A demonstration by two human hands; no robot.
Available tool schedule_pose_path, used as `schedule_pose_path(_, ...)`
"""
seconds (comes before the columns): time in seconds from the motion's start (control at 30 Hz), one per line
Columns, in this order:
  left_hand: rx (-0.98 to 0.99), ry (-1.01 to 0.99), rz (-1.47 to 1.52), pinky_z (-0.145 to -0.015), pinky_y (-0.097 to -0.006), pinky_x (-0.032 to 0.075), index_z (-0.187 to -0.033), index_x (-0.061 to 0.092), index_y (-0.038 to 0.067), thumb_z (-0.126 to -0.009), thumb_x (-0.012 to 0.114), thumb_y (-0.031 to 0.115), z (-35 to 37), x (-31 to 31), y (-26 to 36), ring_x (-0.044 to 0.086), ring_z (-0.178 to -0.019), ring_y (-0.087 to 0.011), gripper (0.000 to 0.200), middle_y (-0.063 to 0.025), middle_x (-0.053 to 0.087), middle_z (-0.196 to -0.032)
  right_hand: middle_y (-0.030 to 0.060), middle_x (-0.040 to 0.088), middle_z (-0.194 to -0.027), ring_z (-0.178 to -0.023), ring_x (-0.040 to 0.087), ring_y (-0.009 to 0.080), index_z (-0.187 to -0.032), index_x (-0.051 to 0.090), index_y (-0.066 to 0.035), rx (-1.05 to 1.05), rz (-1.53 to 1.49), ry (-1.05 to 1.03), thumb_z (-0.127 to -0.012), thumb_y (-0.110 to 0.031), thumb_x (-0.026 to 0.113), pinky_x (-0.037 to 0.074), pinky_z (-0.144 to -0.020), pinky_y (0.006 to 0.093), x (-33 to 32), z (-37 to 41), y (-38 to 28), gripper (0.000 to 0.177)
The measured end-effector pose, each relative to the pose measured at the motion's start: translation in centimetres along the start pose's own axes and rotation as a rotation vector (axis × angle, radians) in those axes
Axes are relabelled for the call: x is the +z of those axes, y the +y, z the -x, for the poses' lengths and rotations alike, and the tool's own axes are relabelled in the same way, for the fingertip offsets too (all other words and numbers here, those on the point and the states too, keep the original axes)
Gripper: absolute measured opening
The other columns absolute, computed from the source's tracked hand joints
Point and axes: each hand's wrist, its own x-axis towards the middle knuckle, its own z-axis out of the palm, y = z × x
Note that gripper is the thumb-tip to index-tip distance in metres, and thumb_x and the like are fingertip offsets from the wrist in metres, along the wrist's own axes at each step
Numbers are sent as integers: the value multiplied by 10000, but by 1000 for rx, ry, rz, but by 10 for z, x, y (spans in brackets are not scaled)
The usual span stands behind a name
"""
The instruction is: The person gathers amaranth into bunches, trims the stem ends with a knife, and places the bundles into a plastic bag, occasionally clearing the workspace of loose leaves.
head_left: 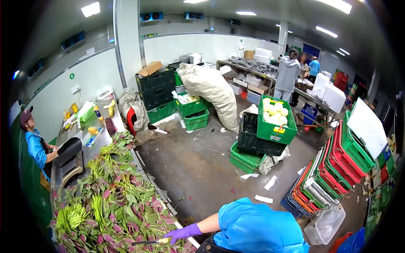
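Note:
My right hand (182, 234), in a purple glove, is closed around the yellowish handle of a knife (143, 243). Its dark blade points left, low over a thick spread of green and purple leafy vegetables (126, 206) on the long table. Bunches of bright green stems (72, 216) lie among the leaves at the left. A blue sleeve (257, 227) covers my upper arm. My left hand is out of the picture.
A co-worker (36, 143) stands at the table's far left beside a dark scoop-shaped pan (69, 147). Green crates (276, 133) with pale round vegetables stand on the floor. Stacked coloured baskets (329, 168) are at right; paper scraps (270, 182) litter the floor. Other people work behind.

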Motion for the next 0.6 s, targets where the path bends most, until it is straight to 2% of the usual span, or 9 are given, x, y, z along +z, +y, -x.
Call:
schedule_pose_path(0.17, 1, -35, -42, -726, -412, 427, -1082, 485, 6, -867, 464, 326, 0, -3, 0, 518, -862, -323, 386, -201, 528, -996, 114, 391, -1296, -1186, 345, 197, -1312, 355, -22, -19, -31, 74, -673, -156, 646, 269, -983, 299, 3, 1, -7, 715)
schedule_pose_path(0.27, 3, -57, -67, -740, -405, 427, -1116, 464, 10, -866, 470, 327, 0, -5, -3, 514, -885, -314, 404, -199, 519, -1028, 90, 467, -1203, -1102, 402, 170, -1281, 391, -12, -46, -55, 105, -664, -144, 638, 307, -932, 281, 2, -2, 0, 678)
schedule_pose_path(0.4, 10, -80, -110, -758, -394, 427, -1161, 436, 15, -864, 477, 327, 0, -7, -4, 509, -915, -301, 433, -196, 507, -1070, 74, 498, -1146, -1046, 438, 160, -1250, 421, -16, -60, -18, 145, -677, -164, 637, 332, -901, 272, 0, 3, 4, 630)
schedule_pose_path(0.47, 15, -95, -133, -768, -389, 427, -1184, 422, 18, -863, 480, 328, 0, -8, -6, 507, -930, -294, 450, -194, 502, -1092, 66, 510, -1118, -1017, 460, 159, -1230, 440, -25, -75, 78, 151, -734, -276, 647, 349, -886, 272, 0, 4, 6, 594)
schedule_pose_path(0.5, 15, -102, -143, -772, -387, 427, -1195, 415, 19, -863, 482, 328, 0, -9, -5, 506, -938, -291, 459, -194, 499, -1102, 66, 510, -1118, -1017, 460, 159, -1230, 440, -25, -76, 76, 152, -734, -276, 647, 349, -886, 272, 2, 6, 5, 594)
schedule_pose_path(0.6, 24, -127, -191, -786, -379, 426, -1229, 394, 23, -861, 487, 328, 1, -12, -10, 502, -961, -281, 487, -191, 490, -1134, 87, 502, -1137, -1066, 434, 178, -1212, 451, -34, -51, 146, 356, -785, -558, 541, 328, -920, 308, 5, 10, 8, 682)
